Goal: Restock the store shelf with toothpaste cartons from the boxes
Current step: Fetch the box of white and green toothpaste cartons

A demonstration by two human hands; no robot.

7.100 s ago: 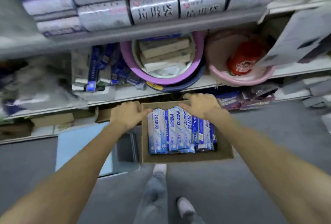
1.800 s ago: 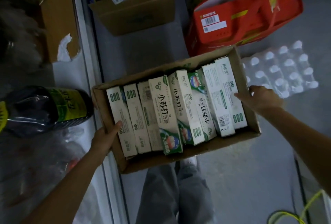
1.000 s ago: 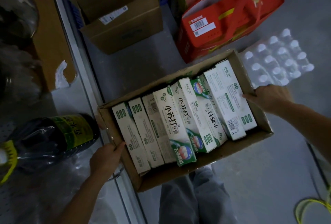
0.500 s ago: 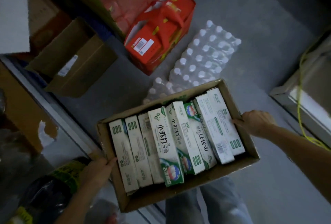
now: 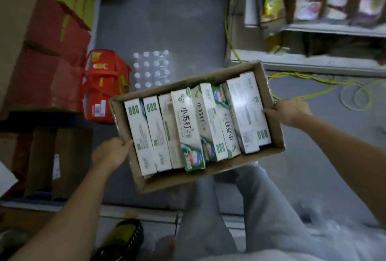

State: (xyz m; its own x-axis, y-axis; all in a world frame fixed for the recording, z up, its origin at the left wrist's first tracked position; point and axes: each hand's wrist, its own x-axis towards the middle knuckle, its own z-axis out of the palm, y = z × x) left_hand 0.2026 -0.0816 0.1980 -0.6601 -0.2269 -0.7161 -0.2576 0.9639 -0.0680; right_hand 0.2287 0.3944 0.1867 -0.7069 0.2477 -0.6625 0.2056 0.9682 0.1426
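Box of cartons, counted from the left.
- Fourth carton: large green 小苏打 running down its face. The smaller characters below are too small to read.
- Fifth carton: 小苏打 again, in green.
- Sixth carton: the same three characters, upside down.
- Seventh carton: barcode at the near end, digits illegible.
- Small green rounded marks on several cartons, unreadable.

Red pack: white barcode label and yellow print, neither legible.
Brown case: white label, blurred.
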